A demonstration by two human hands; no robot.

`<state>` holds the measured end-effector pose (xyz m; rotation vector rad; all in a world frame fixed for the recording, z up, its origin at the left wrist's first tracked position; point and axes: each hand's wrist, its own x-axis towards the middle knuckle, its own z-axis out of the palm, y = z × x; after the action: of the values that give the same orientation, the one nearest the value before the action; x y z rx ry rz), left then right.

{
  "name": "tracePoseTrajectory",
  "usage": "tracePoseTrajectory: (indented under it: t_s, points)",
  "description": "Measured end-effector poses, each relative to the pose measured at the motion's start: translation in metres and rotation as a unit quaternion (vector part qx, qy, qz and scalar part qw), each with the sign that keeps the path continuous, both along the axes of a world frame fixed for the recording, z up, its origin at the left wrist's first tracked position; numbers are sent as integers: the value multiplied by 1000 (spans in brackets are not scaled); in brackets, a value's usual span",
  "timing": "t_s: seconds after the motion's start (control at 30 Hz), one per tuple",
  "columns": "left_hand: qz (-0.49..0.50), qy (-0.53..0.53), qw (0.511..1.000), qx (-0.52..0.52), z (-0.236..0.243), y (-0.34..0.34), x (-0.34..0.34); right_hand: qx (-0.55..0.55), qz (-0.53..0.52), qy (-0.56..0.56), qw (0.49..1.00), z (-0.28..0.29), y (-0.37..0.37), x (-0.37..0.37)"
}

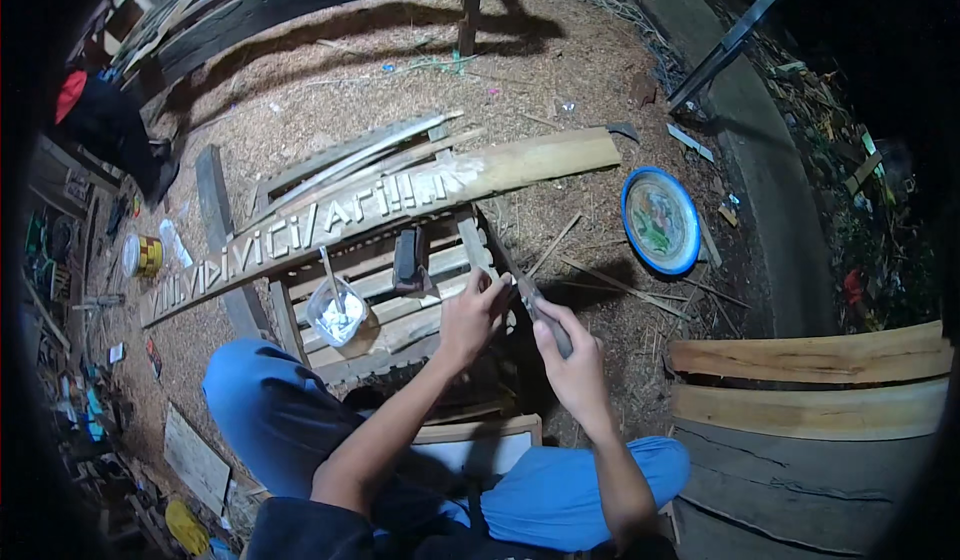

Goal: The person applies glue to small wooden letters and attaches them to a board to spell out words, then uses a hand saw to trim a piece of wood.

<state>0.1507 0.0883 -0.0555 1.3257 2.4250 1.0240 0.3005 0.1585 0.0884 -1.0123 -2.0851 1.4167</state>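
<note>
My right hand (570,365) grips a knife (529,294) by its handle, blade angled up and left. Just left of the blade, my left hand (470,320) pinches a small pale piece (507,279), apparently wood. Beyond both hands, a long plank (560,155) carries small wooden strips arranged as letters. A clear plastic container (338,326) of white paste, with a stick standing in it, sits left of my left hand on a slatted wooden frame (400,360). A dark block (407,260) rests on that frame beside the container.
A blue-rimmed basin (630,222) lies at right, above two loose boards (810,408). A dark bench (300,5) spans the back. Another person's dark-clad leg (125,135) is at upper left, near a yellow bucket (145,255). A metal post (720,55) leans by a concrete edge (770,210).
</note>
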Motion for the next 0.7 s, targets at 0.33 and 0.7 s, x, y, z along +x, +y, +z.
tracePoseTrajectory:
  t_s: [0.33,0.7]
  points:
    - [11,21,998,60,-8,-2,0,24,61,-27,998,18,-5,18]
    - [9,44,998,40,-1,4,2,59,65,-52,995,54,-5,40]
